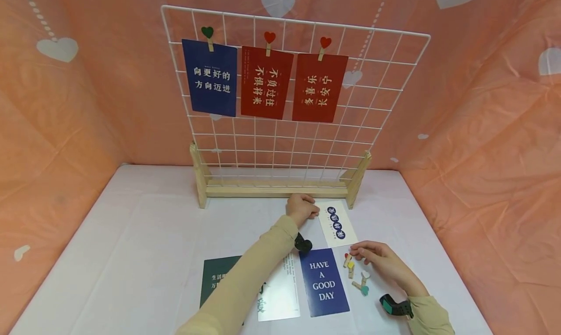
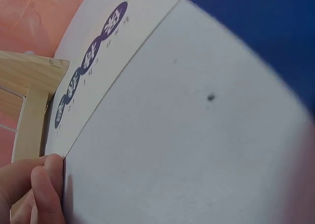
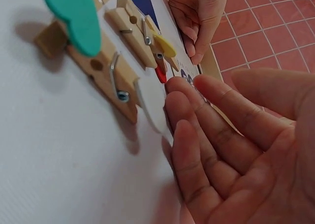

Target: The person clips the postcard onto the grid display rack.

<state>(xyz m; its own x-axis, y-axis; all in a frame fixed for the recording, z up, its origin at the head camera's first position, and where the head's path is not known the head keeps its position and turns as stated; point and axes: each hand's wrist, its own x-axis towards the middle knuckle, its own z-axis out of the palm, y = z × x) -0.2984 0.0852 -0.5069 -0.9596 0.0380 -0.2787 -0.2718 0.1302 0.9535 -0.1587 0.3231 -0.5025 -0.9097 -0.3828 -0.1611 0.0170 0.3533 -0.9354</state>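
Observation:
At the near side of the rack's base, my left hand [image 1: 301, 209] pinches the far left corner of a white card [image 1: 336, 223] with dark blue round lettering. The card lies on the table; in the left wrist view its corner meets the fingertips [image 2: 53, 164]. My right hand [image 1: 380, 262] hovers beside several small wooden clothespins with heart tops, its fingers loosely bent and holding nothing. Among them are a green-heart clothespin [image 3: 93, 61], a white-heart clothespin [image 1: 364, 278], a yellow-heart clothespin [image 1: 351, 269] and a red-heart clothespin [image 1: 347, 260].
A white wire grid rack [image 1: 280, 130] on a wooden stand [image 1: 276, 191] holds a clipped blue card [image 1: 210, 99] and two red cards [image 1: 266, 108]. Nearer lie a blue card [image 1: 323, 306], a white card [image 1: 280, 306] and a dark green card [image 1: 215, 267], partly under my left arm.

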